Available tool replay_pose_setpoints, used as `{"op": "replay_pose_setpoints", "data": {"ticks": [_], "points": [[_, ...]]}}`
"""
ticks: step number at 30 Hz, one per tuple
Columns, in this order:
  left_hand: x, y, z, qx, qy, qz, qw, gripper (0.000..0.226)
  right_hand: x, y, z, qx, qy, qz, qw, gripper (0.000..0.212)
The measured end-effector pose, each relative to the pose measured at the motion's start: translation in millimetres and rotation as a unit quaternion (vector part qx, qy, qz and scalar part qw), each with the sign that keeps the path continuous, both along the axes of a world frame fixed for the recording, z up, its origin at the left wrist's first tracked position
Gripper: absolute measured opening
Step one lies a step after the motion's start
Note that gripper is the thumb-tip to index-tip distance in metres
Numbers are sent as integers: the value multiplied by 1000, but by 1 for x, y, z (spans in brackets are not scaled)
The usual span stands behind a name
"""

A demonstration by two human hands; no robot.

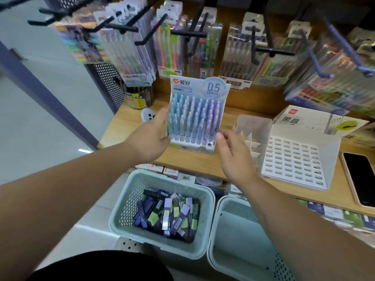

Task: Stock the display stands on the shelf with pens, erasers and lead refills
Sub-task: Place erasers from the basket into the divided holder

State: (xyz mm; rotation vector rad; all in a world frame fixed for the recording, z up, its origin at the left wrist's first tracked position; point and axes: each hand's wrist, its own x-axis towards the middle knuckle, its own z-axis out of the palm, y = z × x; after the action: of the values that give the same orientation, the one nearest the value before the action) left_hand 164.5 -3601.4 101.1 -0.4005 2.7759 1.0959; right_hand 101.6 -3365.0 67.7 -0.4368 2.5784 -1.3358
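While my left hand [150, 136] lies straight-fingered against the pen stand [194, 118], left edge, my right hand [233, 157] hovers slack beside its base corner. Stand sits upright on the shelf [188, 162]. Likely light, top-heavy, thin card; I'd hold both sides low.

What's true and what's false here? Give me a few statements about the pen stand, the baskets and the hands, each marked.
The white display stand of pastel blue and purple pens stands on the wooden shelf. True.
The white slotted display stand to its right is full. False: the white slotted display stand shows empty slots.
The pale green perforated plastic basket on the left holds small dark and green packets. True.
The black phone lies in that basket. False: the black phone lies on the shelf, far right.
The left hand is at the pen stand's left edge, the right hand by its lower right corner. True.
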Motion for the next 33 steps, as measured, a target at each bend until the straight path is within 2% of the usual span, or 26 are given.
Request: {"op": "replay_pose_setpoints", "data": {"ticks": [2, 4, 6, 8, 9, 12, 16, 18, 22, 25, 29, 33], "points": [[25, -15, -5, -50, 12, -23, 998, 73, 22, 5, -10, 11, 40, 26, 999, 39], [56, -30, -20, -84, 16, -24, 996, 55, 43, 7, -25, 29, 41, 72, 996, 27], [87, -45, -47, -117, -3, -19, 993, 36, 62, 5, -47, 69, -6, 122, 990, 21], [116, -55, -80, -132, -50, 2, 990, 32, 78, -2, -70, 109, -104, 155, 976, 21], [127, -58, -96, -127, -78, 14, 989, 36, 85, -7, -80, 124, -163, 160, 966, 25], [150, -54, -136, -101, -121, 54, 986, 52, 98, -23, -101, 163, -311, 113, 930, 59], [157, -40, -166, -59, -95, 109, 988, 65, 113, -42, -132, 158, -379, 22, 912, 81], [163, -37, -177, -34, -75, 120, 989, 74, 121, -49, -149, 172, -386, -16, 906, 86], [176, -35, -196, -42, -37, 135, 989, 80, 133, -57, -176, 244, -358, -58, 899, 98], [181, -33, -205, -43, -17, 154, 987, 78, 137, -66, -184, 301, -333, -61, 892, 108], [181, -32, -210, -53, -10, 159, 986, 76, 140, -72, -190, 357, -284, -46, 889, 108], [181, -31, -210, -56, -18, 167, 984, 74, 139, -71, -194, 337, -278, -53, 898, 114]]}}
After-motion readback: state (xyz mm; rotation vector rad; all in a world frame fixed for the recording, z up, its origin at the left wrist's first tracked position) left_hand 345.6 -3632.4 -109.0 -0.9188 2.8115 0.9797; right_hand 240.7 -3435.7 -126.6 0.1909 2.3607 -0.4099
